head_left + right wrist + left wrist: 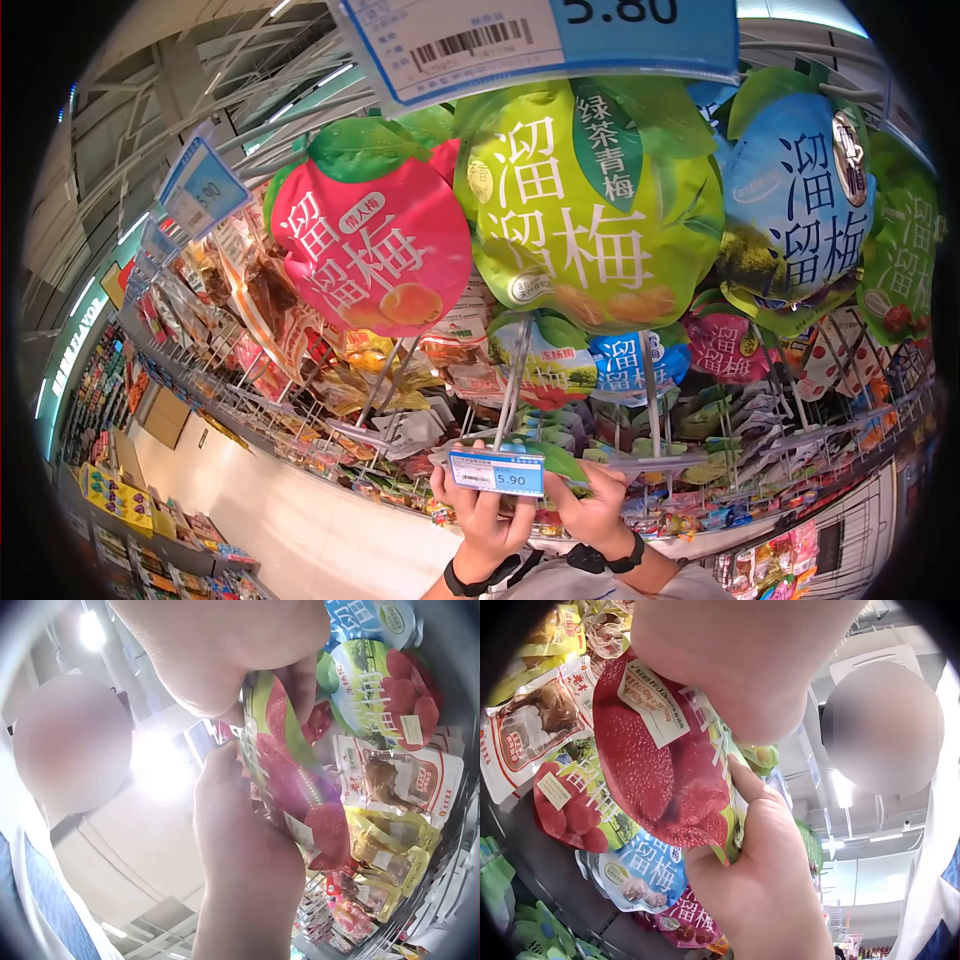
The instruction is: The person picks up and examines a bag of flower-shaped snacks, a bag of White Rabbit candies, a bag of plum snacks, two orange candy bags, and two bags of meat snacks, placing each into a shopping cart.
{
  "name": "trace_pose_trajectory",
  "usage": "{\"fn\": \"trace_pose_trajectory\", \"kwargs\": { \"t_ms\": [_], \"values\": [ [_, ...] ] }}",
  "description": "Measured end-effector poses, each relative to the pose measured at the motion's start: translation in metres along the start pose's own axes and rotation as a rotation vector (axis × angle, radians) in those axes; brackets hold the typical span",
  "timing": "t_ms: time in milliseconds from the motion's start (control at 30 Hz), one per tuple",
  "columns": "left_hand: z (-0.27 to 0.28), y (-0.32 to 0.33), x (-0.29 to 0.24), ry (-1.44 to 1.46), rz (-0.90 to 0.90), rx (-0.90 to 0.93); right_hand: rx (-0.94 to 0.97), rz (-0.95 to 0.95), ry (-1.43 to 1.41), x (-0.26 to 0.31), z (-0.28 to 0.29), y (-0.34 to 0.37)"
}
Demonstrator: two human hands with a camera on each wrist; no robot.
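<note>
Both hands hold one snack pouch (660, 761) with large red bayberries printed on it and a pale label near one edge. In the head view my left hand (488, 522) grips it from the left and my right hand (598, 508) from the right. A price tag (497, 474) reading 5.90 overlaps the pouch there and hides most of it. The left wrist view shows the right thumb along the pouch's edge. The right wrist view has the left hand (244, 862) curled at the pouch's other side; the near hand's fingers are partly hidden.
Large pink (375, 235), lime-green (600, 260) and blue (795, 190) pouches hang close in front on metal hooks. A larger price tag (560, 45) juts out above. Lower rows hold more pouches. An aisle floor (290, 530) and a shelf with yellow boxes (115, 495) lie left.
</note>
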State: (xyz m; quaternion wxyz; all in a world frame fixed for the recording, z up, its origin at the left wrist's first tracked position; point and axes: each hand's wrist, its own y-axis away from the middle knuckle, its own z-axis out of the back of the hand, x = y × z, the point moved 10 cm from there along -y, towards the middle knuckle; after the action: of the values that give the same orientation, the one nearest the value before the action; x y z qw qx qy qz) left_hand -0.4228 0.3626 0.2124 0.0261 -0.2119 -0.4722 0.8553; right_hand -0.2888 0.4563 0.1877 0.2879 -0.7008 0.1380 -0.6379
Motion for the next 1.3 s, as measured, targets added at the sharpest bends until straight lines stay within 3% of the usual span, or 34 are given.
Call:
{"fn": "trace_pose_trajectory", "kwargs": {
  "t_ms": [300, 700, 1200, 1300],
  "values": [
    [-0.016, -0.013, 0.004, -0.05, -0.05, 0.074, -0.05, 0.099, 0.029, 0.017, -0.003, -0.02],
    [-0.01, -0.019, 0.011, 0.132, -0.143, 0.144, -0.113, 0.133, 0.24, 0.039, -0.007, -0.001],
    [-0.007, -0.037, 0.019, 0.348, -0.202, 0.345, -0.298, 0.058, 0.408, 0.041, -0.023, 0.018],
    [0.003, -0.037, 0.016, 0.391, -0.232, 0.316, -0.321, 0.01, 0.376, 0.042, -0.022, 0.029]
  ]
}}
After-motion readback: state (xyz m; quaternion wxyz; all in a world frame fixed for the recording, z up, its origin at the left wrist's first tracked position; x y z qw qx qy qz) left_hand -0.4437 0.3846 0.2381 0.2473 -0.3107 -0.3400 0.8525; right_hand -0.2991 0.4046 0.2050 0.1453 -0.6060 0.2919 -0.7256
